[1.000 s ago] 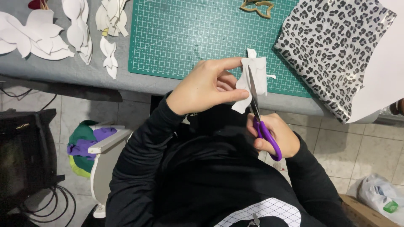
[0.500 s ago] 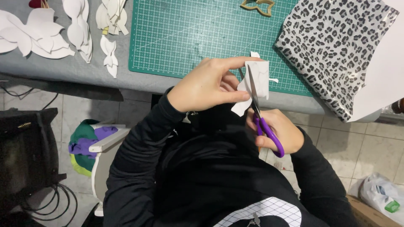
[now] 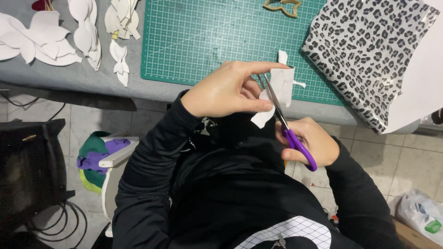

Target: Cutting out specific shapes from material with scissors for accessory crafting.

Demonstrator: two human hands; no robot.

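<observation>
My left hand [image 3: 228,90] pinches a small white paper piece [image 3: 281,87] between thumb and fingers, just over the table's front edge. My right hand [image 3: 309,140] grips purple-handled scissors [image 3: 288,127], whose blades run up into the paper piece. Both hands are close together, below the green cutting mat [image 3: 217,39]. Black sleeves cover both arms.
A leopard-print sheet [image 3: 369,50] lies at the right of the grey table [image 3: 69,76], with white paper beside it. White cut-out shapes [image 3: 50,39] lie at the left. A tan cut-out [image 3: 282,7] rests on the mat's far edge. A stool with coloured cloth [image 3: 99,157] stands on the floor.
The scissors have moved slightly further up into the paper piece, and my left hand has shifted the piece a little. Nothing else on the table has moved.
</observation>
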